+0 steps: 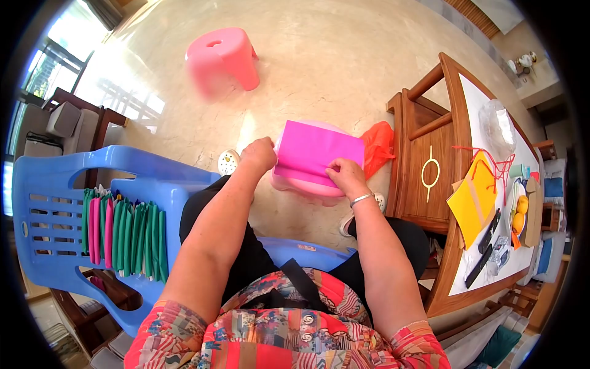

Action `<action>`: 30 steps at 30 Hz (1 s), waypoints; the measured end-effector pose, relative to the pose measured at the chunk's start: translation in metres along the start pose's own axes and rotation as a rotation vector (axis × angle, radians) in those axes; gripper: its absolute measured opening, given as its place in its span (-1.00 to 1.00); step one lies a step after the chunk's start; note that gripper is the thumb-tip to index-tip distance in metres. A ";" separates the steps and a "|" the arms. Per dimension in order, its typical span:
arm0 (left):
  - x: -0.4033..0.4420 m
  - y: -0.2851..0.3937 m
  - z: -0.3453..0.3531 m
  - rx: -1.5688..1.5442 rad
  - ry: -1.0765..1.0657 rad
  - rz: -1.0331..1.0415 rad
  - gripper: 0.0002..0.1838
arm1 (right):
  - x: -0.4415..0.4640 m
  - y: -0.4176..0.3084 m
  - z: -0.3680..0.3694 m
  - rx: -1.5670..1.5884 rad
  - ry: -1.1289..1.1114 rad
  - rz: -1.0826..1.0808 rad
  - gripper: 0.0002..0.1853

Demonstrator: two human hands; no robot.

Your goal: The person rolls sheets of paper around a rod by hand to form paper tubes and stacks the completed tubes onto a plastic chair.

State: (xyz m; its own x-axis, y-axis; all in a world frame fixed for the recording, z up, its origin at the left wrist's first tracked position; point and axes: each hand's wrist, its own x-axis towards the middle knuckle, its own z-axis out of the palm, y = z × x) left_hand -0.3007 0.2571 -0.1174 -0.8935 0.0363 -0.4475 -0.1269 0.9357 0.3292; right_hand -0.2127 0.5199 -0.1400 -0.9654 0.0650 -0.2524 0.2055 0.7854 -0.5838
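A bright magenta sheet (319, 144), paper-like, lies across the seat of a pale pink stool (301, 184) between my knees. A crease runs along its near edge. My left hand (259, 154) is closed at the sheet's left edge, its fingertips mostly turned out of sight. At the near right edge, my right hand (347, 175) pinches the sheet between thumb and fingers; a silver bangle (362, 199) circles that wrist.
A blue plastic chair (123, 161) at left carries a row of folded green and pink pieces (132, 237). Ahead stands a pink stool (230, 58). A red plastic bag (378, 147) lies beside a wooden table (452, 184) holding yellow sheets (474, 200), red cord and fruit.
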 end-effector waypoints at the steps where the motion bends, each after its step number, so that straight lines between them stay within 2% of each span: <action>1: -0.005 0.006 -0.001 -0.052 0.056 0.056 -0.72 | 0.000 0.000 0.000 -0.004 -0.003 -0.001 -0.74; 2: -0.009 0.009 -0.002 -0.104 0.112 0.111 -0.73 | 0.000 0.000 0.000 -0.007 -0.006 -0.001 -0.74; 5: -0.007 0.004 0.013 -0.031 0.153 0.582 -0.76 | 0.003 0.002 0.001 -0.014 -0.017 0.002 -0.74; 6: -0.009 0.007 0.015 0.042 0.134 0.635 -0.76 | 0.003 0.002 0.000 -0.015 -0.025 0.005 -0.74; 9: -0.018 0.011 0.025 0.233 0.078 0.639 -0.78 | 0.006 0.004 0.003 0.001 -0.031 -0.010 -0.76; 16: -0.012 0.006 0.040 0.351 0.044 0.621 -0.74 | 0.009 0.020 0.001 0.080 0.009 -0.057 -0.80; 19: -0.011 0.004 0.043 0.347 0.047 0.625 -0.73 | 0.008 0.024 0.000 -0.029 0.084 -0.072 -0.83; 22: -0.011 0.004 0.044 0.346 0.055 0.620 -0.75 | 0.007 0.019 0.002 -0.211 0.296 -0.243 -0.87; 25: -0.011 0.005 0.044 0.353 0.051 0.612 -0.76 | 0.001 -0.003 0.002 -0.090 0.304 -0.441 -0.90; 28: -0.010 0.004 0.048 0.355 0.068 0.612 -0.77 | -0.011 -0.016 0.011 -0.209 0.151 -0.465 -0.90; 30: -0.009 0.004 0.050 0.365 0.099 0.623 -0.78 | -0.016 -0.015 0.018 -0.223 0.160 -0.457 -0.87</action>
State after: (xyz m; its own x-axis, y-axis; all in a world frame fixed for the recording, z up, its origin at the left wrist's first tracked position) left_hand -0.2714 0.2778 -0.1536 -0.7898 0.5849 -0.1844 0.5547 0.8096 0.1920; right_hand -0.1980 0.4959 -0.1411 -0.9645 -0.2351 0.1204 -0.2641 0.8663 -0.4239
